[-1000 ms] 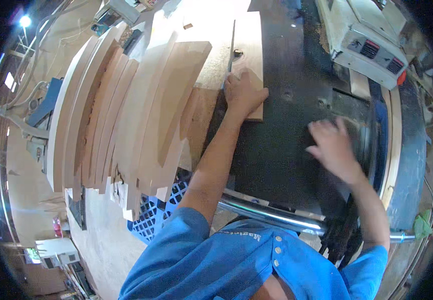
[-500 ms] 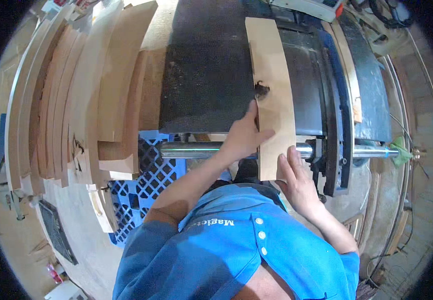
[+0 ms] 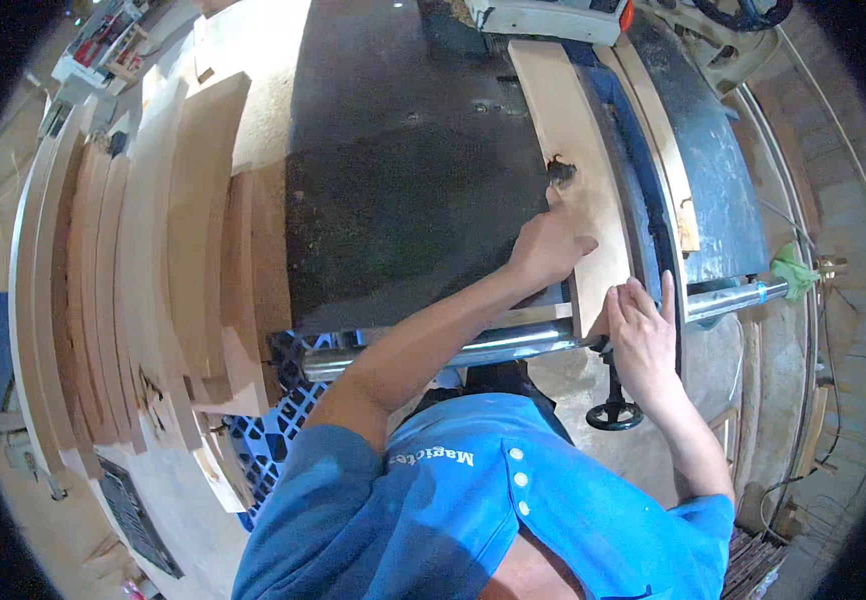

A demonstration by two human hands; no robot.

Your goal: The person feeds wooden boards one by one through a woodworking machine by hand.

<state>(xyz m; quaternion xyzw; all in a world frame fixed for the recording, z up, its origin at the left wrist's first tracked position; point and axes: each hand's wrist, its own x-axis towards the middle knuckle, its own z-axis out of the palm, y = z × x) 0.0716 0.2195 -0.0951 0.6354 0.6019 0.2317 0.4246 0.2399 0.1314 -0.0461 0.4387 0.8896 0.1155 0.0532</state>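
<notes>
A pale wooden board (image 3: 598, 215) with a dark knot in it lies lengthwise on the dark flat bed (image 3: 403, 190) of a machine, alongside a blue-edged guide strip (image 3: 638, 150). My left hand (image 3: 551, 245) grips its left edge just below the knot, thumb over the top face and a finger stretched along the side. At the board's near right corner, my right hand (image 3: 643, 335) rests with fingertips against the wood. One of its fingers points straight ahead, apart from the others. The undersides of my fingers are hidden.
Several boards (image 3: 153, 260) stand in a row at left above a blue plastic crate (image 3: 268, 450). A metal roller bar (image 3: 433, 355) crosses the bed's near edge, with a black handwheel (image 3: 614, 414) below. Another narrow board (image 3: 663, 140) lies right of the guide; a green cloth (image 3: 791, 270) hangs farther right.
Both hands have moved the board to the right, up against the blue-edged guide. My view has shifted, and the black handwheel now shows below the bar.
</notes>
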